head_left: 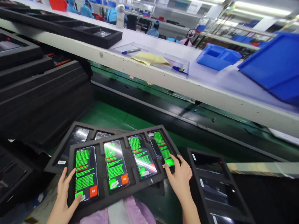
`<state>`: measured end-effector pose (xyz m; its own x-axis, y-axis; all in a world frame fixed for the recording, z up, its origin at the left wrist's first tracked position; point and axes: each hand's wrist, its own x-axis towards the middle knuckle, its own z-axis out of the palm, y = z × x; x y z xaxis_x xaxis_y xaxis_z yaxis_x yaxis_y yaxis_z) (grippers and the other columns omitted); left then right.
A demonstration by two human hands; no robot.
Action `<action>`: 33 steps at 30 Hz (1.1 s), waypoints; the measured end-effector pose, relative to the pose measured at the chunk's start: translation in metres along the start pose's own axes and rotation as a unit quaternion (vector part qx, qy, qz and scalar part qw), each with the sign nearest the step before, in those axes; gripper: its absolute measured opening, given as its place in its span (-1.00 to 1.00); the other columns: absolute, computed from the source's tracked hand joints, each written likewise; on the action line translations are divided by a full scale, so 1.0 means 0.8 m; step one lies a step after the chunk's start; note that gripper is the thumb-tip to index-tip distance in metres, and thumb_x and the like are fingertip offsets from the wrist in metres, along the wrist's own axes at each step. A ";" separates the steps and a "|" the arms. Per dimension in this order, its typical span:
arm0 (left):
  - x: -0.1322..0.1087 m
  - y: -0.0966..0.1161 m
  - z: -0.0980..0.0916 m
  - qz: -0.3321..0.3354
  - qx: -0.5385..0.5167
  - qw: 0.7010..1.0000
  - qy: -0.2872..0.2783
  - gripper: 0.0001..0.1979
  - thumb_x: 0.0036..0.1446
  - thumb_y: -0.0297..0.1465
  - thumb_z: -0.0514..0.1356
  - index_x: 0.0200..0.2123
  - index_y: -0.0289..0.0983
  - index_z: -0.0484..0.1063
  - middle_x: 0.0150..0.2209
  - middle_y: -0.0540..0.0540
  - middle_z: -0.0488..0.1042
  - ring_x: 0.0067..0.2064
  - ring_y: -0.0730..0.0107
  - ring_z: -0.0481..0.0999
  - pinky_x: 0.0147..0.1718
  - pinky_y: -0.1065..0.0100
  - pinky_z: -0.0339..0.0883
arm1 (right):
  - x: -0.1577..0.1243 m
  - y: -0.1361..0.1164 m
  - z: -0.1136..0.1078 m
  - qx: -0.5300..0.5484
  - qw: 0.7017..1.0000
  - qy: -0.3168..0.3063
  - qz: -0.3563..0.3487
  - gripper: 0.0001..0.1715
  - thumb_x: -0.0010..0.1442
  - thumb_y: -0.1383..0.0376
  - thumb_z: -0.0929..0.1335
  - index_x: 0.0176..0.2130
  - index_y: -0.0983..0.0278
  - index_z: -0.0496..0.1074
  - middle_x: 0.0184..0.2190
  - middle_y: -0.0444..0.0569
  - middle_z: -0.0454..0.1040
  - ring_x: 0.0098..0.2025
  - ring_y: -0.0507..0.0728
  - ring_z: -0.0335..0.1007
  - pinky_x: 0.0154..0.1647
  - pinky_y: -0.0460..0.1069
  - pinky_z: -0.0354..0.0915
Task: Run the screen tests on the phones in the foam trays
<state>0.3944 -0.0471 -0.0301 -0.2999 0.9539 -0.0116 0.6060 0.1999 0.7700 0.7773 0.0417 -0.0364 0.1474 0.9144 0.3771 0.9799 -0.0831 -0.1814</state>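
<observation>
A black foam tray [100, 168] holds several smartphones in its slots, lying partly over another tray beneath it. The leftmost phone [86, 171], the second phone [115, 163], the third phone [141, 155] and the rightmost phone [160, 144] show green and red text on dark screens. My left hand [62, 196] is open at the tray's left edge, its thumb touching the green block low on the leftmost phone. Fingers spread, my right hand [179, 175] lies over the rightmost phone's lower end, at its green block. Neither hand grips a phone.
At right stands another black tray [210, 180] with dark phones. More foam trays [44, 90] are stacked at left. Across the green conveyor [109, 113] runs a white bench [210, 85] with a pen [131, 51], yellow paper [149, 58] and blue bins [217, 57]. People sit farther back.
</observation>
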 end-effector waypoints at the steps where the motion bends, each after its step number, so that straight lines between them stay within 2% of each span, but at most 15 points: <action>1: -0.002 0.000 0.000 0.006 0.001 1.000 -0.005 -0.46 0.21 -0.22 -0.02 0.24 -0.04 -0.08 0.33 -0.14 -0.23 0.33 0.04 -0.21 0.21 -0.17 -0.24 | -0.003 0.004 0.000 0.006 1.000 0.000 0.006 -0.50 0.19 0.03 0.11 -0.03 0.25 0.31 -0.04 0.16 0.24 0.00 0.33 0.16 -0.05 0.28 0.11; 6: -0.002 0.000 -0.002 0.025 0.026 0.999 -0.015 -0.43 0.20 -0.25 -0.02 0.25 0.02 -0.13 0.34 -0.09 -0.28 0.33 0.04 -0.23 0.20 -0.18 -0.22 | 0.000 0.003 0.003 0.014 1.000 0.004 0.022 -0.44 0.17 -0.02 0.15 0.00 0.26 0.29 -0.04 0.18 0.24 -0.01 0.33 0.16 -0.04 0.28 0.10; 9: -0.001 0.000 -0.003 0.014 0.021 1.000 -0.016 -0.42 0.20 -0.24 -0.02 0.25 0.04 -0.16 0.34 -0.08 -0.28 0.33 0.03 -0.22 0.18 -0.19 -0.16 | 0.004 -0.008 -0.001 0.025 0.998 0.048 0.019 -0.47 0.19 0.00 0.15 -0.04 0.28 0.32 -0.06 0.18 0.26 -0.03 0.33 0.17 -0.04 0.30 0.10; 12: -0.002 -0.003 -0.004 0.000 0.002 1.000 -0.011 -0.41 0.21 -0.24 -0.01 0.26 0.01 -0.16 0.34 -0.09 -0.25 0.33 0.04 -0.21 0.19 -0.18 -0.21 | -0.003 -0.027 -0.011 0.074 0.994 0.061 -0.058 -0.65 0.22 0.12 0.19 -0.13 0.22 0.38 -0.05 0.11 0.27 0.00 0.26 0.19 0.01 0.26 0.09; 15: -0.002 -0.010 -0.003 -0.010 -0.008 1.000 -0.004 -0.42 0.20 -0.24 0.00 0.26 -0.01 -0.12 0.34 -0.10 -0.21 0.33 0.04 -0.21 0.20 -0.15 -0.20 | -0.018 -0.049 -0.019 0.089 0.975 -0.016 -0.204 -0.74 0.23 0.23 0.20 -0.22 0.11 0.45 0.02 0.00 0.25 0.07 0.21 0.16 0.10 0.24 0.03; 16: -0.002 -0.012 -0.002 -0.013 -0.008 1.000 -0.002 -0.42 0.20 -0.24 0.00 0.26 -0.02 -0.11 0.33 -0.10 -0.20 0.33 0.03 -0.20 0.20 -0.14 -0.17 | -0.023 -0.056 -0.021 0.078 0.969 -0.036 -0.233 -0.75 0.23 0.24 0.20 -0.23 0.09 0.46 0.03 -0.03 0.25 0.08 0.21 0.15 0.11 0.24 0.01; 18: -0.002 -0.012 0.000 -0.016 -0.007 1.000 0.002 -0.43 0.20 -0.24 0.00 0.25 -0.03 -0.08 0.33 -0.12 -0.19 0.33 0.03 -0.19 0.20 -0.14 -0.13 | -0.031 -0.070 -0.024 0.057 0.966 -0.036 -0.251 -0.74 0.23 0.24 0.20 -0.27 0.11 0.47 0.03 -0.01 0.29 0.08 0.21 0.15 0.13 0.24 -0.02; 21: -0.003 -0.009 0.003 -0.015 -0.008 1.000 0.011 -0.47 0.21 -0.26 -0.02 0.24 -0.06 -0.04 0.33 -0.15 -0.19 0.33 0.04 -0.18 0.20 -0.15 -0.19 | -0.041 -0.098 -0.027 0.058 0.961 -0.006 -0.271 -0.75 0.22 0.25 0.21 -0.28 0.15 0.46 -0.03 0.02 0.35 0.04 0.20 0.17 0.15 0.20 -0.07; 23: -0.002 -0.007 0.004 -0.014 -0.009 1.000 0.015 -0.49 0.21 -0.26 -0.02 0.22 -0.09 0.00 0.32 -0.17 -0.17 0.33 0.04 -0.16 0.21 -0.15 -0.23 | -0.046 -0.122 -0.028 0.078 0.938 -0.024 -0.337 -0.75 0.20 0.18 0.24 -0.16 0.10 0.44 -0.02 -0.01 0.35 0.05 0.20 0.16 0.17 0.17 -0.09; 26: 0.002 -0.008 0.004 -0.024 -0.005 1.000 0.010 -0.52 0.19 -0.24 0.01 0.18 -0.12 0.09 0.30 -0.18 -0.12 0.32 0.04 -0.12 0.21 -0.11 -0.13 | -0.050 -0.156 -0.028 0.112 0.891 -0.071 -0.435 -0.65 0.16 0.02 0.27 -0.08 0.04 0.40 0.01 -0.02 0.35 0.06 0.21 0.15 0.14 0.16 -0.06; 29: 0.008 -0.002 0.000 -0.033 0.002 0.999 0.016 -0.55 0.19 -0.22 -0.01 0.14 -0.17 0.17 0.29 -0.20 -0.09 0.31 0.03 -0.06 0.18 -0.07 0.00 | -0.044 -0.173 -0.027 0.134 0.871 -0.092 -0.463 -0.62 0.17 -0.01 0.26 -0.10 0.08 0.41 0.01 0.04 0.34 0.04 0.20 0.17 0.11 0.16 0.01; 33: 0.013 0.012 -0.004 -0.042 0.018 0.999 0.017 -0.57 0.21 -0.23 -0.05 0.11 -0.20 0.24 0.30 -0.21 -0.09 0.24 0.06 0.14 0.15 -0.01 0.11 | -0.023 -0.169 -0.020 0.133 0.881 -0.087 -0.445 -0.64 0.25 0.14 0.19 -0.02 0.11 0.37 -0.01 0.05 0.33 0.03 0.18 0.19 0.12 0.18 0.02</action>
<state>0.3947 -0.0363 -0.0205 -0.3747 0.9256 -0.0531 0.6030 0.2868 0.7444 0.6441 0.0300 -0.0039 -0.7094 0.6191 0.3370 0.6269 0.7727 -0.0999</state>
